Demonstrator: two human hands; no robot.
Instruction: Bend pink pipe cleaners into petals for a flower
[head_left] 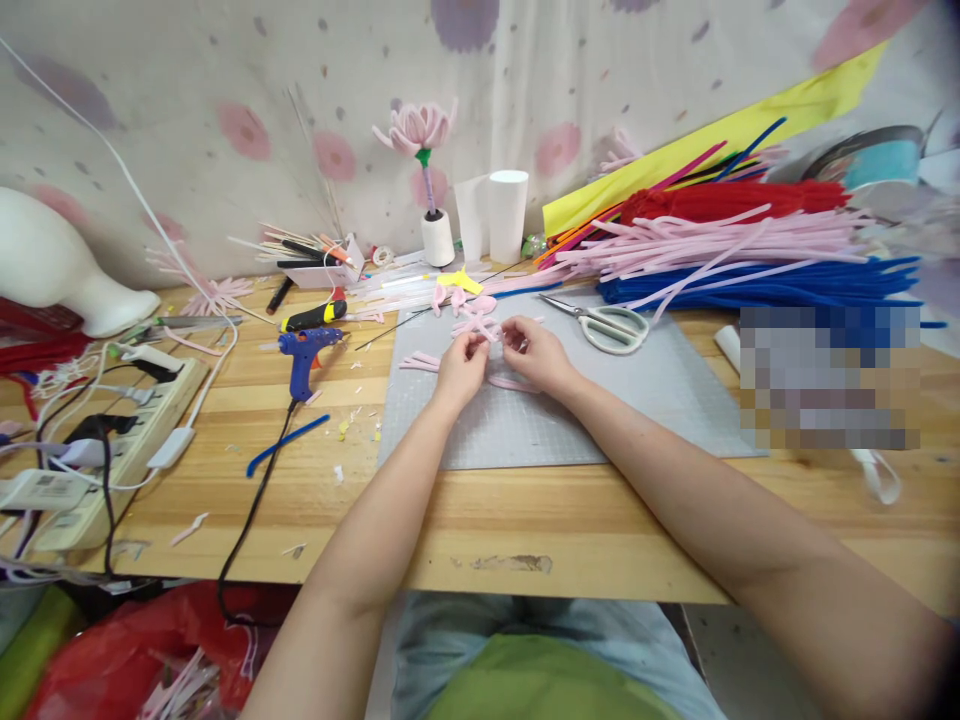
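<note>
Over the grey cutting mat, my left hand and my right hand face each other, a small gap between them. Both have their fingertips pinched on a pink pipe cleaner; its exact shape is partly covered by the fingers. More pink pipe cleaner pieces lie on the mat just left of my left hand. Beyond my hands are looped pink petals and a yellow piece. White-handled scissors rest on the mat, right of my right hand.
A blue glue gun stands at left, its cord hanging over the table edge. A power strip with tangled cables is farther left. A finished pink flower stands at the back. Bundled pink pipe cleaners lie at back right.
</note>
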